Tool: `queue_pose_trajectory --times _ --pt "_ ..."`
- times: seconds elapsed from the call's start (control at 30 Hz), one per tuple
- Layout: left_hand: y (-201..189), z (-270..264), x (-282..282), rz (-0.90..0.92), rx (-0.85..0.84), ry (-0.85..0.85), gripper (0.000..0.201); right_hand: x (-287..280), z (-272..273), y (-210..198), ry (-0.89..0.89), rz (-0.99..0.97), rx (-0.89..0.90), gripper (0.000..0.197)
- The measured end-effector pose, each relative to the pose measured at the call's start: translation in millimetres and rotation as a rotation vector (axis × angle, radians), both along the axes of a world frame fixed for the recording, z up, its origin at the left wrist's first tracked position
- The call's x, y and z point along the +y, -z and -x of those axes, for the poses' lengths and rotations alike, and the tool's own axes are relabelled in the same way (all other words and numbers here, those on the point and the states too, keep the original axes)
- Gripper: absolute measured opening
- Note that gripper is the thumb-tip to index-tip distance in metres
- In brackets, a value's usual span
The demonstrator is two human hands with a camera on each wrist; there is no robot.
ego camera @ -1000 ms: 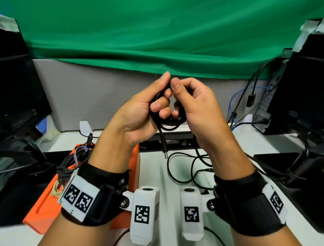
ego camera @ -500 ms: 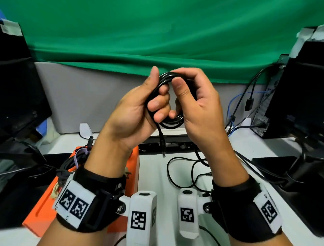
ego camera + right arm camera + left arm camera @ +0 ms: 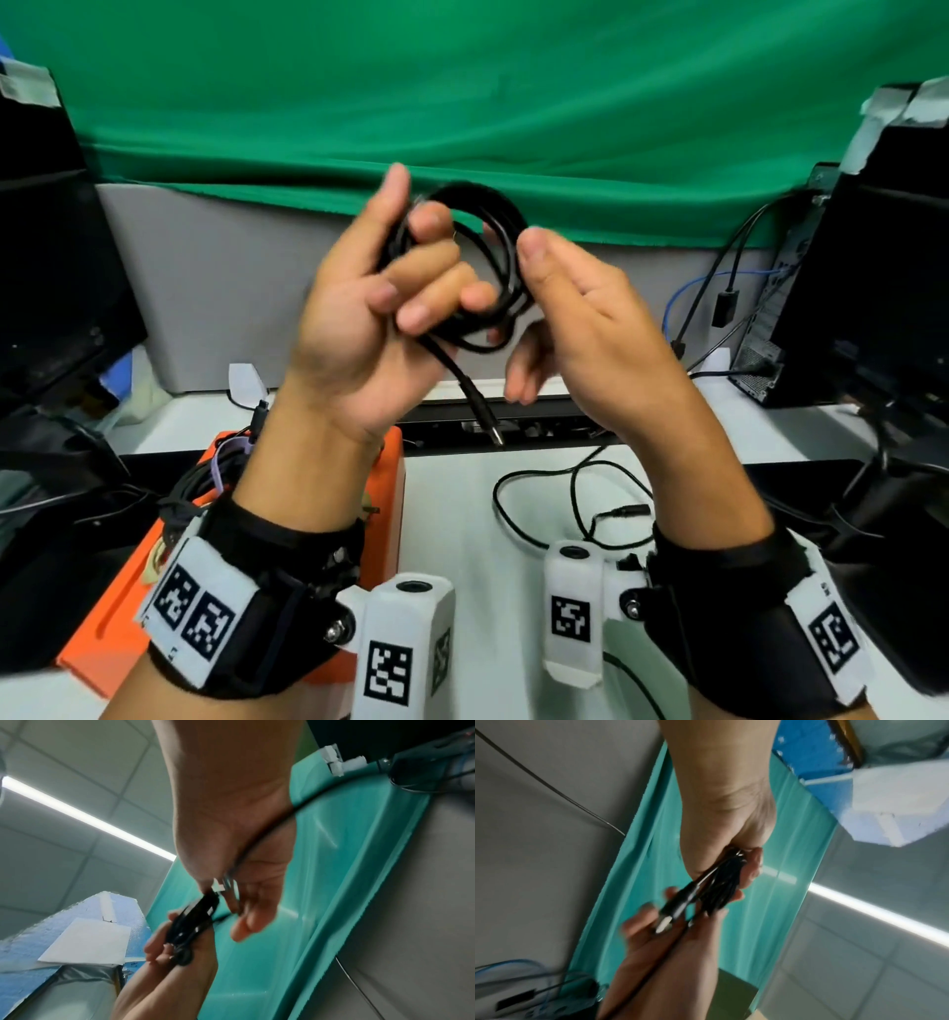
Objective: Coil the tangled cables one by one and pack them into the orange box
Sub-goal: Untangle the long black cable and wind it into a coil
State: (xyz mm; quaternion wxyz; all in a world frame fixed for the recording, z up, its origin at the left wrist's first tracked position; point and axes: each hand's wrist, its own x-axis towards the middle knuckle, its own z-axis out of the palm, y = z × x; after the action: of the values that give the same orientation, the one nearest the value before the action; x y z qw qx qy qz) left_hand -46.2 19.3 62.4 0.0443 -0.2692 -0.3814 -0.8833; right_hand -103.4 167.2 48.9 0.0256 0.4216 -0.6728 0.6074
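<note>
A black cable coil (image 3: 493,226) is raised in front of the green cloth. My left hand (image 3: 416,241) grips its left side, thumb up behind it and fingers curled through the loops. My right hand (image 3: 529,318) stands beside the coil's right edge, thumb touching it and fingers loose and blurred below. The coil's free end hangs down to a plug (image 3: 485,419). In the left wrist view the coil (image 3: 721,888) is bunched in the left fingers. In the right wrist view a thin cable strand crosses the right palm towards the coil (image 3: 192,921). The orange box (image 3: 393,493) lies at lower left.
Several cables (image 3: 205,478) lie in the orange box. Another thin black cable (image 3: 580,493) is looped loose on the white table between my wrists. Dark monitors (image 3: 51,257) stand at both sides, and a computer tower (image 3: 780,308) with plugged cables stands at the right.
Both hands rose a little. My right hand released its pinch on top of the coil and spread beside it; the coil now shows as a wider loop in the left hand.
</note>
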Motion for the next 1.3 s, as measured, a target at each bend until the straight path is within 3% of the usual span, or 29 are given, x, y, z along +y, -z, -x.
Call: queue_pose_trajectory --times 0.1,0.2,0.3,0.37,0.43,0.47,0.5,0.57,0.67,0.83,0.93,1.03,1.07,1.17,1.2,1.3 --pt "-5.2 0.1 -20.5 -0.176 0.060 -0.189 0.038 1.7 1.1 4.1 0.089 -0.363 0.105 0.030" --pt "-3.8 -1.7 -27.9 -0.018 0.099 -0.531 0.033 -4.2 -3.2 10.7 0.143 -0.568 0.374 0.029" --pt "2.0 -3.6 -17.7 0.569 0.176 -0.898 0.026 -5.5 -12.7 3.6 0.131 -0.612 0.431 0.022" --pt "9.1 -3.2 -12.9 1.031 0.257 -1.059 0.028 0.4 -16.8 -3.7 0.094 -0.595 0.418 0.030" --pt "12.7 -5.7 -11.8 1.425 0.300 -1.150 0.036 8.3 -14.7 -7.6 0.045 -0.482 0.335 0.026" --pt "13.0 -5.9 -12.0 1.495 0.279 -1.121 0.039 13.0 -11.1 -7.9 0.026 -0.392 0.271 0.017" --pt "13.0 -6.1 -12.6 1.474 0.223 -1.037 0.041 17.4 -7.0 -8.2 0.008 -0.289 0.203 0.011" --pt "12.3 -8.0 -12.9 1.276 0.091 -0.770 0.041 23.5 1.2 -7.1 -0.021 -0.101 0.091 0.015" --pt "11.7 -12.8 -13.9 1.047 0.014 -0.412 0.037 20.1 9.6 -2.6 -0.038 0.017 0.069 0.020" --pt "12.4 -14.1 -31.6 0.668 0.006 -0.312 0.027 11.2 12.8 3.1 -0.087 0.084 0.138 0.010" --pt "12.5 -11.8 -31.7 0.428 0.037 -0.188 0.023 0.3 12.9 6.9 0.007 0.081 0.169 0.013" --pt "7.2 -11.6 -28.7 0.129 0.081 0.172 0.033 -18.1 7.5 18.3 0.251 0.055 0.256 0.033" --pt "4.6 -12.1 -27.7 0.062 0.099 0.218 0.039 -24.0 3.9 22.0 0.326 0.046 0.285 0.033" --pt "-4.7 -15.9 -23.5 0.003 0.150 0.051 0.044 -38.2 -2.6 32.7 0.319 -0.159 0.292 0.028" --pt "-7.0 -16.3 -22.3 0.019 0.157 -0.095 0.043 -41.6 -4.1 35.5 0.274 -0.314 0.281 0.029" --pt "-8.5 -14.8 -19.2 0.223 0.179 -0.743 0.030 -47.2 -12.0 41.8 0.138 -0.694 0.354 0.031"
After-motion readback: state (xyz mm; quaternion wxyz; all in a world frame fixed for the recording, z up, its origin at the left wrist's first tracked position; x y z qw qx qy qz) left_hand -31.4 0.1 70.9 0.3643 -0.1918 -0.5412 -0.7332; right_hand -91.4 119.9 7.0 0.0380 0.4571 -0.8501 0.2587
